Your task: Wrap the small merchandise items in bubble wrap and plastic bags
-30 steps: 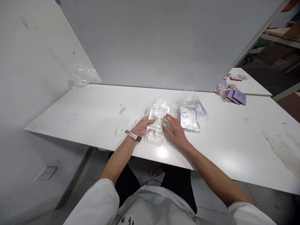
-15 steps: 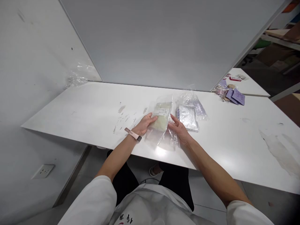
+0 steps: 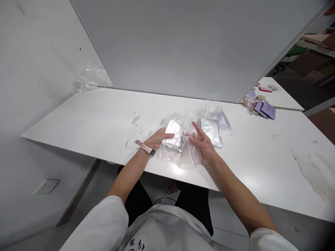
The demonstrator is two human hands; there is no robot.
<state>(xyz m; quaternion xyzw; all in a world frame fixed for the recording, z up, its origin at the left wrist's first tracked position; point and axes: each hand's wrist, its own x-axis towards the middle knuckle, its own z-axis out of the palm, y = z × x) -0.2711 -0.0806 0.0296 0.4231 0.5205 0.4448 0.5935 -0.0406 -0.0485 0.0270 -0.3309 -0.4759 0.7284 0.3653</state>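
Near the table's front edge, my left hand (image 3: 157,137) grips a flat silver packet (image 3: 174,132) inside a clear plastic bag (image 3: 190,153), thumb on top. My right hand (image 3: 204,144) is at the bag's loose right side, its thumb and curled fingers closed on the film while the index finger points up. Just beyond that hand lies another silver packet (image 3: 211,130). Behind it are crumpled clear wrapping (image 3: 209,109) and a purple packet in clear plastic (image 3: 222,121).
The white table (image 3: 112,118) meets a grey partition (image 3: 170,52) at the back. Crumpled clear plastic (image 3: 85,85) sits in the left corner. Purple packets (image 3: 265,109) and small wrapped items lie at the far right. A wall socket (image 3: 46,187) is low on the left.
The bagged packet has turned from its pale green, labelled face to a silver face. The bag's loose film has spread to the right, and my right index finger has lifted off.
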